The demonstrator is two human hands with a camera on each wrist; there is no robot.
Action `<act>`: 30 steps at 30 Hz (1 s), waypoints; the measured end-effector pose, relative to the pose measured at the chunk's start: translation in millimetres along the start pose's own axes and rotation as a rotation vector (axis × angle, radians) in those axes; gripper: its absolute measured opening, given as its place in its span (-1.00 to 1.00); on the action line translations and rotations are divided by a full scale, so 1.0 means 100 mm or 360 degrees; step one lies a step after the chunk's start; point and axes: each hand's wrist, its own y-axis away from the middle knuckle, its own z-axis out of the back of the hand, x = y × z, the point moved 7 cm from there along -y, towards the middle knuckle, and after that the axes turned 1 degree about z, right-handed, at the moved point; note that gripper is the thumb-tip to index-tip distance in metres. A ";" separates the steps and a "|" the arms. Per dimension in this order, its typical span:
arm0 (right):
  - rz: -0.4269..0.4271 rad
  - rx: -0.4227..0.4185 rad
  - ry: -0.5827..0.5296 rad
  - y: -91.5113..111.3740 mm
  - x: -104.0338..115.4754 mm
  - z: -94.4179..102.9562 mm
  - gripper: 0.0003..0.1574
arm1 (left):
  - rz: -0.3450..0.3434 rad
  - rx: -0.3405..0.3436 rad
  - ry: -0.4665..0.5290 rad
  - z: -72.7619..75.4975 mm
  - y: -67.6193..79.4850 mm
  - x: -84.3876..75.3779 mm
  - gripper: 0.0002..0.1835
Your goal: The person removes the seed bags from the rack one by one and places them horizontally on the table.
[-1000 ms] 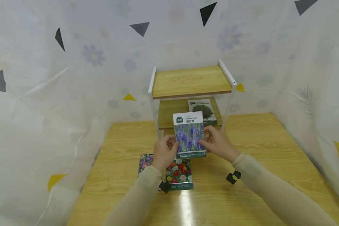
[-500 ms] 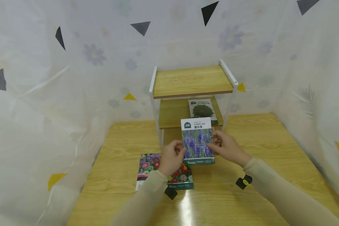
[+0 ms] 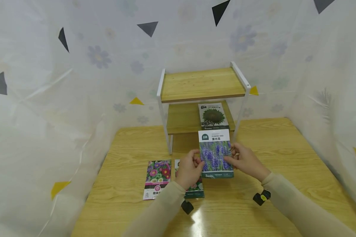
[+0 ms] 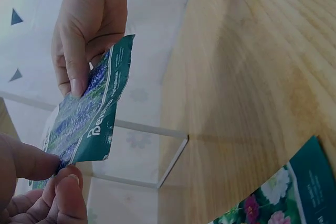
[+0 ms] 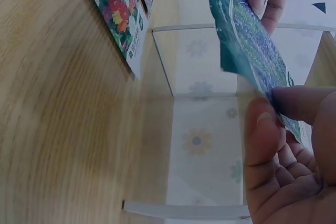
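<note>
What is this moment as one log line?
left hand: pinches purple packet | right hand: same | sunflower packet: on shelf | pink packet, red packet: on table

Cream sleeves (image 3: 298,202) end beside boxy black wrist cameras (image 3: 258,199), one yellow-marked.

Open ways around the rack (image 3: 203,98): broad on the right, slimmer on the left.
Bare table (image 3: 287,149) beyond the right hand (image 3: 247,161) gives a wide lane; left of the pink packet (image 3: 158,174) runs a narrower one. The lower shelf (image 3: 182,120) can be entered from the front at its left part, between the left post (image 3: 164,125) and the sunflower packet (image 3: 213,117), which takes up the right part. The top board (image 3: 201,84) blocks reach from above, the lavender packet (image 3: 216,156) the front right. The left hand (image 3: 190,168) covers much of the zinnia packet (image 3: 197,193).
</note>
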 end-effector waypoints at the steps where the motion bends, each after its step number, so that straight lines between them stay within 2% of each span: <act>1: -0.0014 0.0001 -0.0003 0.02 -0.03 0.00 -0.48 | 0.0004 0.0008 -0.0014 -0.03 0.00 0.00 -0.56; 5: -0.0070 0.0004 0.0028 0.08 -0.10 -0.01 -0.44 | 0.0043 0.0022 -0.0027 -0.12 0.03 0.05 -0.55; 11: -0.0113 0.0021 0.0059 0.09 -0.32 -0.06 -0.19 | 0.0144 0.0034 -0.0059 -0.25 0.07 0.19 -0.54; 17: -0.0206 0.0068 0.0140 0.13 -0.50 -0.16 -0.07 | 0.0257 0.0128 -0.0177 -0.42 0.11 0.31 -0.49; 20: -0.0263 0.0105 0.0200 0.16 -0.60 -0.22 -0.06 | 0.0282 0.0176 -0.0277 -0.50 0.14 0.36 -0.49; 24: -0.0346 0.0137 0.0263 0.18 -0.73 -0.28 -0.04 | 0.0243 0.0233 -0.0503 -0.59 0.17 0.37 -0.46; 27: -0.0372 0.0136 0.0311 0.18 -0.79 -0.30 -0.05 | 0.0208 0.0299 -0.0664 -0.65 0.20 0.38 -0.37; 30: -0.0381 0.0131 0.0345 0.17 -0.82 -0.31 -0.08 | 0.0209 0.0369 -0.0758 -0.71 0.22 0.40 -0.28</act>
